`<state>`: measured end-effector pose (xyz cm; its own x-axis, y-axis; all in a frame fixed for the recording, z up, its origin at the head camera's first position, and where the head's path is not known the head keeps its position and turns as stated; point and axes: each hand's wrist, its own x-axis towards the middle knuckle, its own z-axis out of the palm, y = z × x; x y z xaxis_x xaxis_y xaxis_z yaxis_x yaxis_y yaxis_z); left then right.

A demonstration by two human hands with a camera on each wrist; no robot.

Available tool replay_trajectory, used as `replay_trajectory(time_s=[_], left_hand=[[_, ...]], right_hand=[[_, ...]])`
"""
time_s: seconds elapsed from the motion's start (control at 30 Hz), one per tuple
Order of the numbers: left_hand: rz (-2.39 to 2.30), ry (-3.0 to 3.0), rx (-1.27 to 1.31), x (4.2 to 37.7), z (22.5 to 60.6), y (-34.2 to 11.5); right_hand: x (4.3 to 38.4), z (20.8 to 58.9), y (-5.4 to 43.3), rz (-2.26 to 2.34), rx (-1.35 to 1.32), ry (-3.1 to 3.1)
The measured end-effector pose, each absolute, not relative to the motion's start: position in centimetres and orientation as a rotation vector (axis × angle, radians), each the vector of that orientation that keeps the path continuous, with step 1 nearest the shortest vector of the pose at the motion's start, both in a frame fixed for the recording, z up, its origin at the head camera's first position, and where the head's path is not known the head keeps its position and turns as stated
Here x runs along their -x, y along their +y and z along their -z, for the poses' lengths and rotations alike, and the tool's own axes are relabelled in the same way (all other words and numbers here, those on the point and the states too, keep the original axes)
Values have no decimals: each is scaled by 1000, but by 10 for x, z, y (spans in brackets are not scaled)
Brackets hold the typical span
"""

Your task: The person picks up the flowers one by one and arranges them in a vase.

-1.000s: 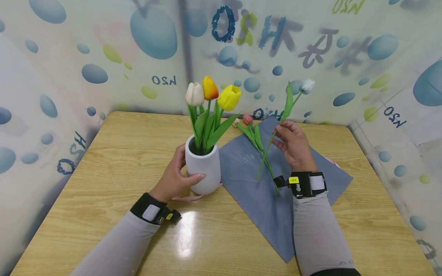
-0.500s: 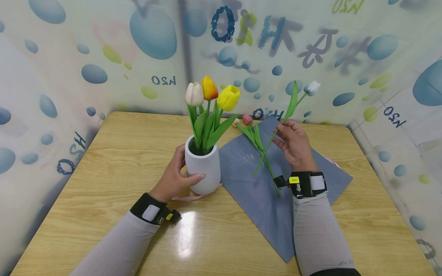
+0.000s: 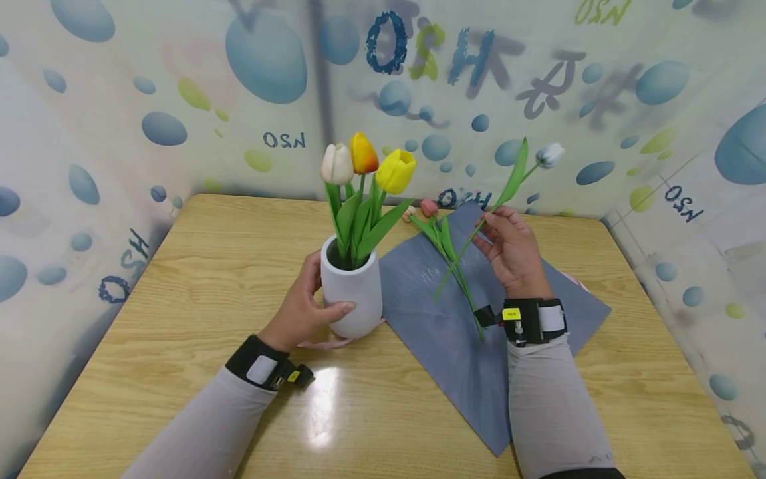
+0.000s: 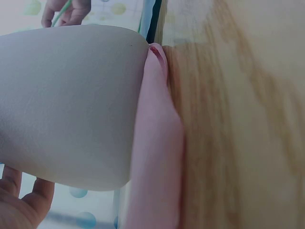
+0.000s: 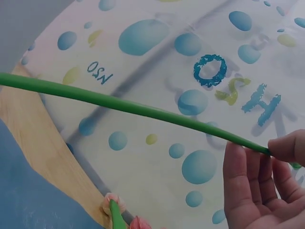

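Observation:
My left hand (image 3: 305, 306) grips the side of a white vase (image 3: 352, 299), thumb across its front. White, orange-red and yellow tulips (image 3: 397, 171) stand in the vase. In the left wrist view the vase (image 4: 71, 105) fills much of the picture. Between thumb and fingers, my right hand (image 3: 511, 253) pinches the stem of a white tulip (image 3: 549, 155), which leans up to the right with its stem end down left. That green stem (image 5: 143, 109) crosses the right wrist view. Two pinkish tulips (image 3: 428, 207) lie below it on blue-grey wrapping paper (image 3: 437, 332).
A pink ribbon (image 4: 157, 143) lies flat beneath and beside the vase base. The wooden table (image 3: 209, 266) runs back to a patterned wall covering (image 3: 269, 153) with blue spots and letters. The wrapping paper reaches under the right forearm.
The white tulip in my right hand has tilted further right, its bloom moving right and its stem end shifting left and up. My left hand and the vase stay still.

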<state>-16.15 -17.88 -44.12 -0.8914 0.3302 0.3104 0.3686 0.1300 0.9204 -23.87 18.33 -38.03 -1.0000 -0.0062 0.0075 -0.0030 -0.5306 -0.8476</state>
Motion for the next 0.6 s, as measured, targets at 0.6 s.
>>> replay_trajectory(time_s=[0.6], left_hand=[[1934, -2324, 725, 162, 442, -180]], right_hand=[[230, 366, 173, 2968, 34, 1048]])
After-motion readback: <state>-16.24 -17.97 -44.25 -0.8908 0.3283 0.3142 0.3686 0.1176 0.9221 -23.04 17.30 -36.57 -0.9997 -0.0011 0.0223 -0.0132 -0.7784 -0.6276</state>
